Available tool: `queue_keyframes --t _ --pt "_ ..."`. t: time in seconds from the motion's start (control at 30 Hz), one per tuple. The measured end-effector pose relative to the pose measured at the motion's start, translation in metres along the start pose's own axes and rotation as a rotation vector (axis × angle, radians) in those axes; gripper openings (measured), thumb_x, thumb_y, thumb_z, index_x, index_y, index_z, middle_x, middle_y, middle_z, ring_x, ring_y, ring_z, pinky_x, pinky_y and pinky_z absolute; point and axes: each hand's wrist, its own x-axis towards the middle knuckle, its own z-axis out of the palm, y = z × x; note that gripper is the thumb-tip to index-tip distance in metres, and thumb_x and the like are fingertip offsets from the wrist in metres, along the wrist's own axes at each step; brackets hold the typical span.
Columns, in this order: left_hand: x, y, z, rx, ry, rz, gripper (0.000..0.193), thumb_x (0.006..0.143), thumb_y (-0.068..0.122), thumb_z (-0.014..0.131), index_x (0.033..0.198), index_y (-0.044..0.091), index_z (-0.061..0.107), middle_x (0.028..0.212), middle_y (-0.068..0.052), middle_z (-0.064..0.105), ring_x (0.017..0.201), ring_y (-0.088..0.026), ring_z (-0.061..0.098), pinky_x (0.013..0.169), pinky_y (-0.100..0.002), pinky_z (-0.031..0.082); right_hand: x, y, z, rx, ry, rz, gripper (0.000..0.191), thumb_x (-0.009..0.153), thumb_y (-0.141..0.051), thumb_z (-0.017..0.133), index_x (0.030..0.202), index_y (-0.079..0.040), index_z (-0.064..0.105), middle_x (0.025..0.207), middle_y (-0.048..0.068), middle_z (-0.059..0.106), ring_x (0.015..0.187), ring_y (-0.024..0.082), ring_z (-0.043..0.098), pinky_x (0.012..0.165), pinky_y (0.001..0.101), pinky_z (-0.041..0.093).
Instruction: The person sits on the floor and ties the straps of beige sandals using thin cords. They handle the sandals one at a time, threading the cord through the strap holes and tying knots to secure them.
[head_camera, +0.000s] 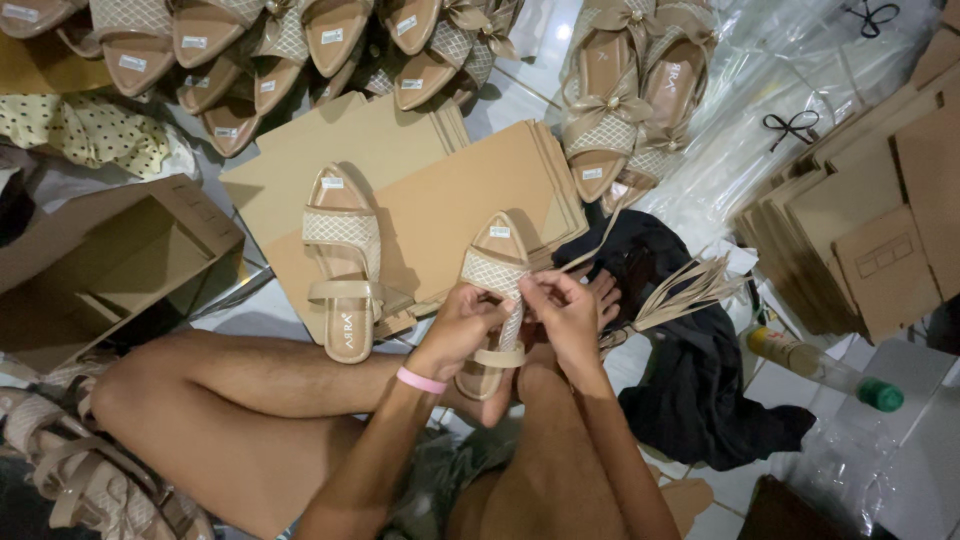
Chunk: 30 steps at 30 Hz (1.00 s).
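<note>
I see flat cardboard sheets (440, 195) spread on the floor, with 1 beige sandal (342, 262) lying on them just left of the hands. My left hand (462, 325) and right hand (568, 315) are both pinched on the woven strap of a 2nd sandal (493, 262), held over my knee. A pink wristband (421, 380) sits on the left wrist.

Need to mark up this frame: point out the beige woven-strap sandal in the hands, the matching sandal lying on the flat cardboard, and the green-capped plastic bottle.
Beige woven-strap sandal in the hands (493, 262): head view, woven strap.
Matching sandal on the flat cardboard (341, 262): head view, insole.
Green-capped plastic bottle (815, 365): head view, clear body.
</note>
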Motion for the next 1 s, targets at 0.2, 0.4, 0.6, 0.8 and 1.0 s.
queue_keyframes --t 0.2,0.4,0.6,0.8,1.0 --pt "0.006 -0.004 0.006 0.031 0.036 -0.051 0.013 0.095 0.001 0.066 0.107 0.002 0.071 0.096 -0.005 0.073 0.085 -0.012 0.068 0.075 -0.029 0.055 -0.025 -0.025 -0.005 -0.629 0.204 -0.549 0.047 0.087 -0.015 0.085 0.115 0.002 0.051 0.084 0.008 0.067 0.072 0.018 0.064 0.066 0.0286 0.053" --pt "0.014 -0.001 0.012 0.101 -0.030 -0.005 0.017 0.092 -0.001 0.067 0.108 0.002 0.071 0.098 -0.003 0.074 0.085 -0.010 0.068 0.074 -0.027 0.055 -0.017 -0.074 -0.030 -1.157 -0.229 -0.946 0.028 0.079 -0.003 0.073 0.104 -0.015 0.067 0.101 0.007 0.064 0.084 0.027 0.066 0.074 0.0380 0.054" --pt "0.018 0.003 0.013 0.145 -0.039 -0.028 0.024 0.086 -0.008 0.063 0.107 -0.001 0.073 0.098 -0.006 0.074 0.082 -0.012 0.067 0.069 -0.028 0.053 0.005 -0.091 -0.033 -1.426 -0.528 -0.983 0.031 0.076 -0.007 0.069 0.105 -0.018 0.065 0.103 0.001 0.062 0.093 0.022 0.068 0.081 0.0377 0.050" --pt "0.018 0.004 0.012 0.212 -0.038 -0.045 0.011 0.089 -0.004 0.068 0.099 -0.001 0.072 0.091 -0.005 0.074 0.077 -0.010 0.069 0.066 -0.026 0.056 0.012 -0.091 -0.028 -1.653 -0.700 -0.860 0.036 0.077 -0.008 0.067 0.111 -0.017 0.063 0.107 0.000 0.062 0.102 0.019 0.066 0.086 0.0370 0.046" --pt "0.014 0.006 0.014 0.232 -0.028 -0.084 0.007 0.089 0.001 0.074 0.096 -0.001 0.072 0.081 -0.003 0.073 0.068 -0.008 0.067 0.061 -0.025 0.053 0.014 -0.083 -0.031 -1.724 -0.725 -0.916 0.037 0.078 -0.014 0.067 0.114 -0.015 0.062 0.109 0.000 0.062 0.108 0.019 0.064 0.087 0.0384 0.047"
